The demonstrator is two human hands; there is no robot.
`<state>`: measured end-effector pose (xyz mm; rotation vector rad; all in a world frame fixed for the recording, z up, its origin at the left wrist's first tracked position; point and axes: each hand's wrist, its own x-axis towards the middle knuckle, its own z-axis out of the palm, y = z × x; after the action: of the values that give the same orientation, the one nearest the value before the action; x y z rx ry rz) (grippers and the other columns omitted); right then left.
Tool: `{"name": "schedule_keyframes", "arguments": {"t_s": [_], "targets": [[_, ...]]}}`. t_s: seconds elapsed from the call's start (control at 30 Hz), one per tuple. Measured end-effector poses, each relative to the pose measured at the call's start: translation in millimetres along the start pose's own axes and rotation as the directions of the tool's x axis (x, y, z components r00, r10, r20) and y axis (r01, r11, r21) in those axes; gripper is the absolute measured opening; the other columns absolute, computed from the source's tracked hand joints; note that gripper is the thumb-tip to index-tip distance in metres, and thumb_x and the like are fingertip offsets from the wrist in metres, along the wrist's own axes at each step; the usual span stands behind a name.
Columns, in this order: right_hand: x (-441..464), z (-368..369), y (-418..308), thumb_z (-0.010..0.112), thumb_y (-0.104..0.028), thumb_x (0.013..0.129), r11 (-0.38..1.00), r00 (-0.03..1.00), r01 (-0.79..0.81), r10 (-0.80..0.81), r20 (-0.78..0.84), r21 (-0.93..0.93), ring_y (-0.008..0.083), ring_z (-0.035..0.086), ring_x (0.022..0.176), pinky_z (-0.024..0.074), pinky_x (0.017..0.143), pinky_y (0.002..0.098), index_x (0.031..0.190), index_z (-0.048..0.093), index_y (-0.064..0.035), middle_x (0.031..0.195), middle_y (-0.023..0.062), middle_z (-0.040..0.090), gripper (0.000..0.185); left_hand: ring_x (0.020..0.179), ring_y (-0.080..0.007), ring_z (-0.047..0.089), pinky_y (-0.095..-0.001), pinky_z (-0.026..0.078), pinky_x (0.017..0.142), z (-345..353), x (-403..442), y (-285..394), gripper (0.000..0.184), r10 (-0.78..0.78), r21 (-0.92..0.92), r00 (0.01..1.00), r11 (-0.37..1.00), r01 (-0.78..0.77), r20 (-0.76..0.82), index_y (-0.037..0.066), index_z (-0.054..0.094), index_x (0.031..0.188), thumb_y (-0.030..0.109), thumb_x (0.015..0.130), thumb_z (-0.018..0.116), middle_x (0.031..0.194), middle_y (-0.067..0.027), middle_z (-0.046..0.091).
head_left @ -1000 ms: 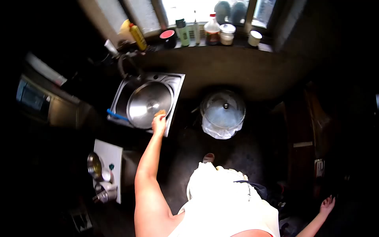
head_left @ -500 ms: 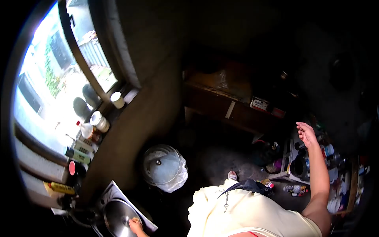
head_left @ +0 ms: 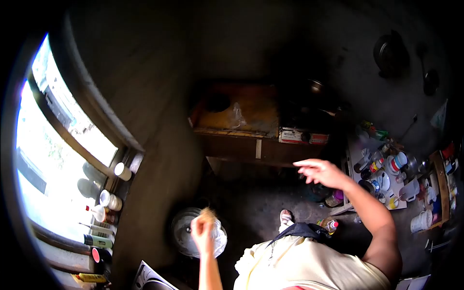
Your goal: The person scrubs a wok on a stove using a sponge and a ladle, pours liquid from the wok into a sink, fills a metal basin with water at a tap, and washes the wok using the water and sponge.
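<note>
My left hand (head_left: pixel 201 234) is closed on a brown scrubber (head_left: pixel 208 216). It is above a round lidded bin (head_left: pixel 220 241) with a white plastic bag around it, and hides part of the lid. My right hand (head_left: pixel 316 172) reaches out in front of a wooden counter (head_left: pixel 232 132), fingers spread and holding nothing. A red and white box-like unit (head_left: pixel 303 137) is on the counter's right part, just beyond that hand.
The metal sink (head_left: pixel 150 279) shows at the bottom left. Jars and bottles (head_left: pixel 111 200) line the window sill. At the right, a table (head_left: pixel 355 150) bears dishes and bottles. A bottle (head_left: pixel 330 224) stands on the floor near my foot (head_left: pixel 285 216).
The view has turned right. My left hand has left the metal lid in the sink with the scrubber and is now over the bin. My right arm has swung inward toward the counter.
</note>
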<state>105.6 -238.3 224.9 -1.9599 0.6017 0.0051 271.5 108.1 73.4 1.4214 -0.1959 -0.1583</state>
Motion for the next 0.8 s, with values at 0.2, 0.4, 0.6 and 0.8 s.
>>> {"name": "schedule_keyframes", "arguments": {"t_s": [0.2, 0.4, 0.6, 0.8], "targets": [[30, -30, 13, 0.055, -0.012, 0.085, 0.910, 0.900, 0.415, -0.408, 0.157, -0.017, 0.0086, 0.053, 0.082, 0.0436, 0.072, 0.0206, 0.125, 0.044, -0.0117, 0.108, 0.0048, 0.052, 0.041, 0.088, -0.0119, 0.050, -0.0238, 0.043, 0.076, 247, 13, 29, 0.020, 0.096, -0.289, 0.742, 0.948, 0.136, 0.664, 0.000, 0.051, 0.095, -0.008, 0.076, 0.053, 0.097, -0.0032, 0.045], [42, -134, 61, 0.064, -0.011, 0.079, 0.931, 0.949, 0.290, -0.248, -0.197, 0.221, 0.0039, 0.052, 0.071, 0.0453, 0.062, 0.0193, 0.092, 0.053, -0.0017, 0.081, -0.0003, 0.055, 0.020, 0.090, -0.0108, 0.051, -0.0241, 0.043, 0.079, 392, 28, 49, 0.022, -0.060, -0.269, 0.601, 0.856, 0.442, 0.797, 0.005, 0.047, 0.104, 0.011, 0.085, 0.055, 0.100, -0.0028, 0.052], [54, -233, 92, 0.062, -0.012, 0.080, 0.929, 0.840, 0.318, -0.182, -0.512, 0.190, 0.0045, 0.052, 0.060, 0.0414, 0.053, 0.0183, 0.084, 0.049, -0.0025, 0.071, -0.0004, 0.054, 0.016, 0.100, -0.0291, 0.053, -0.0368, 0.042, 0.091, 501, 66, 23, 0.037, -0.514, -0.048, 0.204, 0.300, 0.953, 0.833, -0.003, 0.047, 0.102, 0.032, 0.090, 0.041, 0.102, -0.0187, 0.055], [94, -280, 122, 0.062, -0.009, 0.079, 0.934, 0.801, 0.340, -0.229, -0.553, 0.106, 0.0063, 0.054, 0.073, 0.0444, 0.067, 0.0206, 0.087, 0.048, -0.0014, 0.079, 0.0025, 0.055, 0.017, 0.068, -0.0179, 0.052, -0.0273, 0.043, 0.057, 545, 108, -18, 0.027, -0.387, -0.237, 0.234, 0.041, 0.971, 0.892, -0.002, 0.049, 0.096, 0.020, 0.092, 0.034, 0.080, -0.0100, 0.054]]}}
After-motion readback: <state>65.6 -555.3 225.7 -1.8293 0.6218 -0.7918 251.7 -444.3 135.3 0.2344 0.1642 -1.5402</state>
